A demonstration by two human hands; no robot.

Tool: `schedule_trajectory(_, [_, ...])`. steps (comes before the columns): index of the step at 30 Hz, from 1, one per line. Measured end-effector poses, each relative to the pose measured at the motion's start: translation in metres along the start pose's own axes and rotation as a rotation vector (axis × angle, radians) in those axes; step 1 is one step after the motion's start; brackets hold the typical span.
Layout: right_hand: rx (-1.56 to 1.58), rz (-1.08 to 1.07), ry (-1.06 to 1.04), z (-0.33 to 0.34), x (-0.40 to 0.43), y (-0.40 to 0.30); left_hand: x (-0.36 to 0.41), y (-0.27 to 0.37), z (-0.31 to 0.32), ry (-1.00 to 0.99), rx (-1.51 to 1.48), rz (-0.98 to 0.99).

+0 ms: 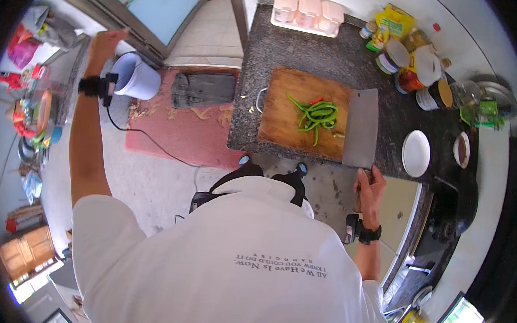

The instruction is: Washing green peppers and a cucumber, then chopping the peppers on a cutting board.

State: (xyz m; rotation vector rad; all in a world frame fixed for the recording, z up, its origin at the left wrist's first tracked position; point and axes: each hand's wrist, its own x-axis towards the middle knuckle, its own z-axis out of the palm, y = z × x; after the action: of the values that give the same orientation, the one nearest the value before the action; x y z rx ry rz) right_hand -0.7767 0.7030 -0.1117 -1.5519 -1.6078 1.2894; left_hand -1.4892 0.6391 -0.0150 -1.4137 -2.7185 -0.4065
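Note:
My right hand (370,188) grips the wooden handle of a cleaver (361,128). Its broad blade lies over the right edge of a wooden cutting board (281,118). Long green peppers (319,116) are heaped on the board, with a small red pepper piece (317,100) behind them and a small pale bit near the blade. My left hand (108,45) is stretched far out to the left, above and beside a pale plastic bucket (145,81). Its fingers point right, and whether they hold anything is unclear. Each wrist wears a black strap with a small device.
The board rests on a dark stone countertop (287,48). Lidded containers (309,13) stand at the back, jars and seasoning packs at the right. A white oval dish (415,153) sits right of the cleaver, near a black pan (465,203). A cable trails from my left wrist across a red mat (153,144).

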Motion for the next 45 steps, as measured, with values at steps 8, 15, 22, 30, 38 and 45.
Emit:
schedule_trajectory(8, [-0.129,0.094,0.039,-0.002,0.011,0.041,-0.156,0.224,0.104,-0.561,-0.495,0.35])
schedule_trajectory(15, [-0.323,0.056,-0.037,-0.017,0.024,0.049,-0.186,0.293,0.205,-0.358,-0.478,0.611])
schedule_trajectory(22, [-0.432,-0.15,-0.095,-0.046,0.042,0.07,-0.222,0.406,0.238,-0.325,-0.04,0.579])
schedule_trajectory(30, [-0.184,-0.036,-0.296,0.039,0.049,0.046,-0.216,0.368,0.25,-0.272,0.068,0.483])
schedule_trajectory(38, [-0.311,-0.18,-0.201,0.06,0.05,0.015,-0.212,0.358,0.232,-0.458,0.14,0.372])
schedule_trajectory(45, [-0.355,-0.286,-0.183,0.025,0.064,0.029,-0.223,0.409,0.225,-0.4,0.207,0.403])
